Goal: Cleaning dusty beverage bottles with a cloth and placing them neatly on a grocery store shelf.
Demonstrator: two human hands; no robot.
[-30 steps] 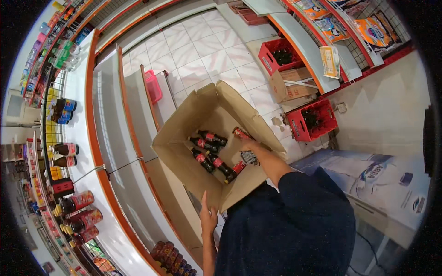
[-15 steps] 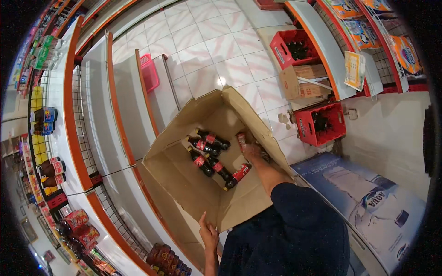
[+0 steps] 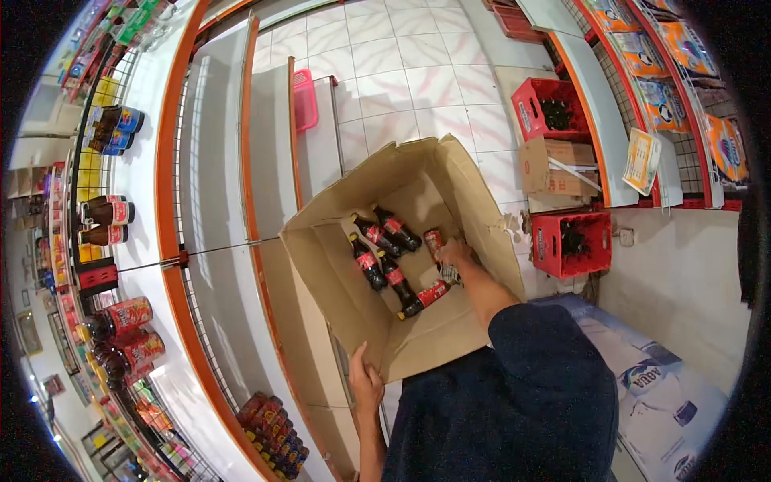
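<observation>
right hand point(image 3: 454, 255) grips a dark bottle point(image 3: 434, 241) lying cap-away in the box point(image 3: 353, 313).

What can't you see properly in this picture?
- Head view: right hand fingers, curled round a bottle, grip unclear.
- Head view: cardboard box front floor, hidden by the near flap.
- Head view: red crate contents, too dark and small.
- Left hand fingertips, behind the flap.

The right hand point(image 3: 454, 255) reaches down into the open cardboard box point(image 3: 474, 193), closing on a dark bottle with a red label point(image 3: 434, 240); the left hand point(image 3: 365, 381) grips the box's near flap beside the shelves point(image 3: 213, 161)
</observation>
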